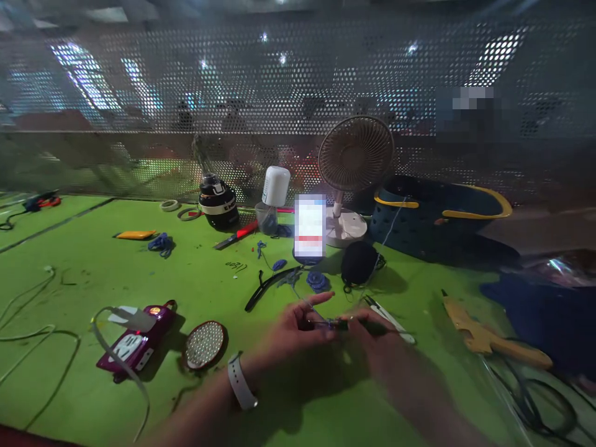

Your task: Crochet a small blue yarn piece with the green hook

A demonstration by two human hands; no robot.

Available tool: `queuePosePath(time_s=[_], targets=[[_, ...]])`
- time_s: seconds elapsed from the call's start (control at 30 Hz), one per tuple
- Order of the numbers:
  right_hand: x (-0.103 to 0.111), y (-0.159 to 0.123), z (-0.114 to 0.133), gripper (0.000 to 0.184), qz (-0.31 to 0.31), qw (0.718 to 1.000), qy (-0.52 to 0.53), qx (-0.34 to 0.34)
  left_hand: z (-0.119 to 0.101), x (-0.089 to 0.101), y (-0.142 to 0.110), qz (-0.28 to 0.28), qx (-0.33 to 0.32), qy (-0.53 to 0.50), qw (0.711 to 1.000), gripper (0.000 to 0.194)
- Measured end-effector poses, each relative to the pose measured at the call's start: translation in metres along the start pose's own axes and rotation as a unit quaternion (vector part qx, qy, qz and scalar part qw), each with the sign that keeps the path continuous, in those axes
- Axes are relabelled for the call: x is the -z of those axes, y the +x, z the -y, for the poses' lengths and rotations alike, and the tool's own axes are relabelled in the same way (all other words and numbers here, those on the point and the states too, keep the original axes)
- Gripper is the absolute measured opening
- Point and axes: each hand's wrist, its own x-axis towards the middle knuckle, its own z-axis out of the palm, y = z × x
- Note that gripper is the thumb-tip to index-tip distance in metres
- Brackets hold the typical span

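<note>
Near the front middle of the green table my left hand (300, 326) pinches a small bit of blue yarn work (331, 323), with one finger stretched out. Close against it, my right hand (370, 329) is closed round the dark handle of a thin crochet hook (343, 324), whose metal shaft reaches toward the left fingers. A strand of yarn runs up from the hands. Just beyond lie a blue crocheted round (317, 281) and a dark yarn ball (361, 263). White-handled tweezers (391, 320) rest beside my right hand, partly hidden.
Farther back stand a lit phone (310, 226), a fan (356, 152), a white bottle (276, 186) and a dark basket (419, 217). A yellow glue gun (493, 338) lies right, a magenta power strip (139, 341) and round lamp (205, 345) left, a red-handled cutter (239, 234) behind.
</note>
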Motion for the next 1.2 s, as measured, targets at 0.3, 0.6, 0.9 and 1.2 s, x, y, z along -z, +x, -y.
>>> queuePosePath(time_s=[0.3,0.6,0.9,1.2], targets=[[0.002,0.0,0.036,0.019,0.043,0.949,-0.252,0.183,0.019,-0.005,0.002,-0.03,-0.058,0.08,0.995,0.078],[0.009,-0.005,0.014,0.015,-0.007,0.973,-0.171,0.157,0.006,-0.004,0.001,-0.003,-0.033,0.026,0.999,0.051],[0.014,-0.005,-0.002,0.022,0.009,0.977,-0.101,0.186,0.004,-0.003,0.002,-0.025,-0.019,-0.061,0.998,0.05],[0.015,0.0,0.005,0.018,0.023,0.956,-0.164,0.24,0.002,-0.007,0.0,-0.035,-0.079,-0.041,0.995,0.059]])
